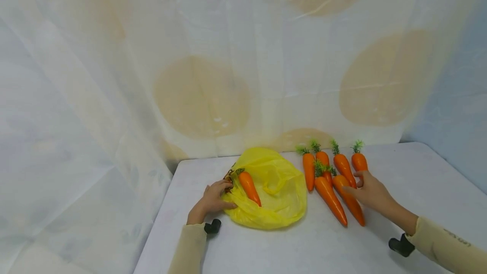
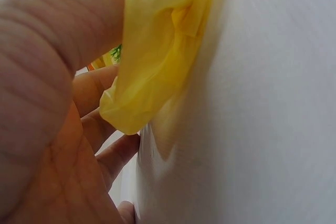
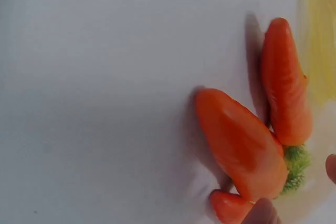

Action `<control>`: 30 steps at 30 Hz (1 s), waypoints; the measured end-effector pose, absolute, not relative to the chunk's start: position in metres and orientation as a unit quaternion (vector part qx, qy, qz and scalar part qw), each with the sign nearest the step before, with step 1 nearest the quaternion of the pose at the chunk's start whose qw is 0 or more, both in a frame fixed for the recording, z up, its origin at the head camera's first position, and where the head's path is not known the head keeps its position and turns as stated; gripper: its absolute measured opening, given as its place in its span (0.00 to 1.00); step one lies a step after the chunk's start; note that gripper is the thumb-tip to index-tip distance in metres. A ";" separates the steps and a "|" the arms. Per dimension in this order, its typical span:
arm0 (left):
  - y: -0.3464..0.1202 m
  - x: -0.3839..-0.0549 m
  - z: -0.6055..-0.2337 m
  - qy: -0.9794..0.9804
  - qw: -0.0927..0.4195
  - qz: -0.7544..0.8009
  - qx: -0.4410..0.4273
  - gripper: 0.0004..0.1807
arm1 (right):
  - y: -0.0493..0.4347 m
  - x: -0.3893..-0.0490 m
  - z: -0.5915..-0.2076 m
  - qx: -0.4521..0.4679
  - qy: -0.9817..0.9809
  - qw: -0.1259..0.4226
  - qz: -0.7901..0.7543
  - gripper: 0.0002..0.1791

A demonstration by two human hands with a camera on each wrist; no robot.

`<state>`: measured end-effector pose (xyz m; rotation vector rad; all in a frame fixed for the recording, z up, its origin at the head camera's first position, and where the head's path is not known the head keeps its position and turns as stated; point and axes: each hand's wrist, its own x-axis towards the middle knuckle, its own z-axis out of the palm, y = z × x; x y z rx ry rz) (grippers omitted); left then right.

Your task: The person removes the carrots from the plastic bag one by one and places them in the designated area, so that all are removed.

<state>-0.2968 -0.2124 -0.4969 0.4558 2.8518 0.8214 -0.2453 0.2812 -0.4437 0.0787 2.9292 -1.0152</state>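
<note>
A yellow plastic bag (image 1: 283, 210) lies spread on the table, with one orange carrot (image 1: 249, 187) with a green top on its left part. My left hand (image 1: 211, 198) holds the bag's left edge, the thumb to one side of the thin plastic and the fingers on the other. My right hand (image 1: 374, 193) reaches over the group of carrots, thumb and fingers apart. Closest to it is the front right carrot (image 1: 354, 207), whose upper part lies by the thumb (image 3: 261, 213) in the right wrist view. Another carrot (image 1: 330, 198) lies just left of that one.
Several more carrots, among them one at the left (image 1: 308, 170) and one at the far right (image 1: 359, 162), lie behind on the white table (image 1: 266, 253). A spotted curtain (image 1: 251, 75) hangs along the table's back edge. Black devices (image 1: 402, 245) sit at both wrists.
</note>
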 end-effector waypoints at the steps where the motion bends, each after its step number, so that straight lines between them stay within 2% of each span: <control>1: -0.212 -0.296 -0.497 0.948 0.069 0.273 0.151 0.39 | 0.280 -0.245 -0.442 0.022 0.943 0.020 -0.332 0.48; 6: -0.212 -0.295 -0.496 0.947 0.073 0.275 0.147 0.39 | 0.276 -0.247 -0.432 0.000 0.937 0.018 -0.348 0.50; 13: -0.212 -0.295 -0.495 0.947 0.069 0.272 0.154 0.39 | 0.266 -0.252 -0.427 -0.047 0.931 -0.012 -0.362 0.46; 20: -0.213 -0.295 -0.495 0.947 0.064 0.275 0.153 0.39 | 0.255 -0.258 -0.423 -0.049 0.924 0.006 -0.379 0.50; 30: -0.212 -0.296 -0.499 0.944 0.066 0.285 0.152 0.39 | 0.245 -0.269 -0.426 -0.093 0.902 -0.007 -0.420 0.43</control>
